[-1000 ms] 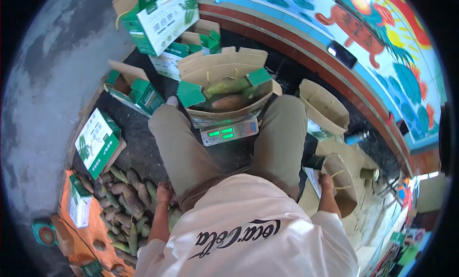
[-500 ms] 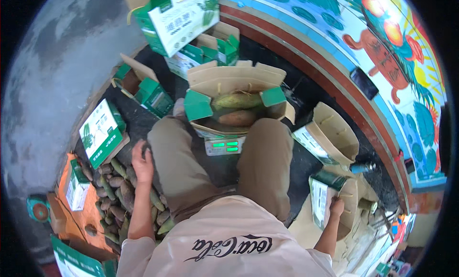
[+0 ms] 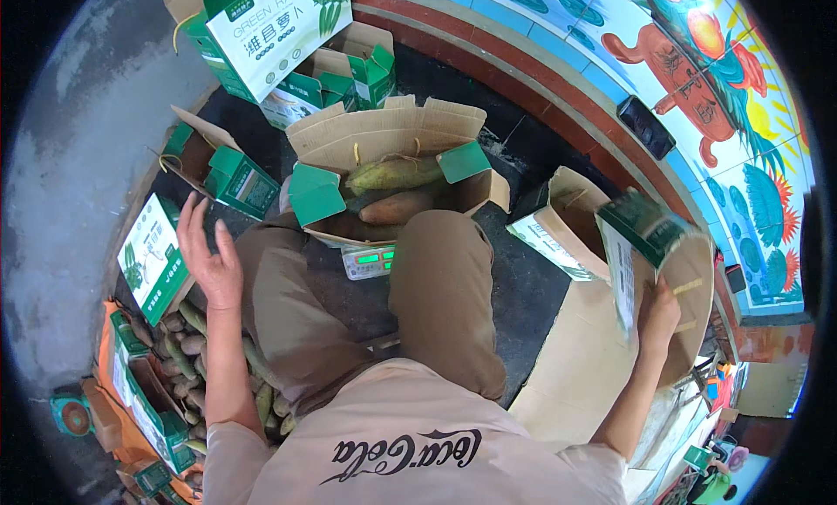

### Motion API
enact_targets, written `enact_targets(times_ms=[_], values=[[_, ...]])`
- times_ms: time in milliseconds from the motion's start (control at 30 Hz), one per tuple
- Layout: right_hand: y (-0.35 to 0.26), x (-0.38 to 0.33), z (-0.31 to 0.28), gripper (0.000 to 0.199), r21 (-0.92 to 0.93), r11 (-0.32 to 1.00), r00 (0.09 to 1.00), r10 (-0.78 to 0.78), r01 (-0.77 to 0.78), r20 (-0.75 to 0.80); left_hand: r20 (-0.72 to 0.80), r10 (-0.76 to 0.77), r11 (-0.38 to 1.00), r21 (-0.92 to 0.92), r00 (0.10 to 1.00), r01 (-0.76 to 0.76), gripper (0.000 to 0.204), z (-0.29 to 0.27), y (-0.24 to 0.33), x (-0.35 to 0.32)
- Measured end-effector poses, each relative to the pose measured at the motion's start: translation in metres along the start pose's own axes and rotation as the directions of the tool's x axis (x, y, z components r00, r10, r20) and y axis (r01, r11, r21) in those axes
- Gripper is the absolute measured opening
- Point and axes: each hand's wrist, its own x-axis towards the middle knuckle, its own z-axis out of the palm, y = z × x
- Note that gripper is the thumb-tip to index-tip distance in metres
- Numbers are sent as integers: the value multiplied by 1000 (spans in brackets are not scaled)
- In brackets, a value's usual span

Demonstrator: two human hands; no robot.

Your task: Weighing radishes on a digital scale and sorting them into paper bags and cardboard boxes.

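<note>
My right hand (image 3: 660, 317) grips the edge of an open green-and-white carton (image 3: 647, 221), which is raised at the right and slightly blurred. My left hand (image 3: 214, 265) is open, fingers spread, with nothing in it; it is up beside my left knee, close to a white-and-green carton (image 3: 153, 259). In front of my knees, an open carton (image 3: 384, 126) with its flaps up sits on a digital scale (image 3: 368, 262) with lit green displays. Inside it lie a green radish (image 3: 392, 174) and a browner radish (image 3: 397, 208).
Loose radishes (image 3: 179, 339) are heaped at my left on an orange sheet (image 3: 109, 348). Open cartons (image 3: 244, 187) stand at the far left, with a large carton (image 3: 279, 34) behind. Another open carton (image 3: 558, 221) stands right of the scale. Flat cardboard (image 3: 567, 357) covers the floor at right.
My right hand has lifted the carton up and away from me. My left hand has risen from beside the radish heap, moving forward and left. The view has shifted a little.
</note>
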Motion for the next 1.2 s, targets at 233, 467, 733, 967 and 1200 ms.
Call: enact_targets(times_ms=[233, 467, 733, 967, 1200], values=[[-40, 72, 28, 26, 15, 973, 969, -233, 232, 81, 109, 118, 993, -44, 987, -113, 32, 21, 16, -13], [-48, 105, 42, 46, 50, 952, 940, -289, 302, -183, 112, 131, 991, -38, 985, -127, 39, 22, 15, -17], [-28, 138, 67, 45, -43, 986, 942, -168, 163, -292, 143, 139, 990, -58, 980, -132, 40, 27, 18, -16], [-66, 126, 57, 56, -75, 975, 886, -220, 207, -408, 128, 155, 987, -58, 980, -149, 44, 22, 12, -20], [-161, 99, 37, 38, 176, 803, 746, -415, 570, -521, 208, 190, 980, -107, 960, -171, 41, 20, 13, -21]])
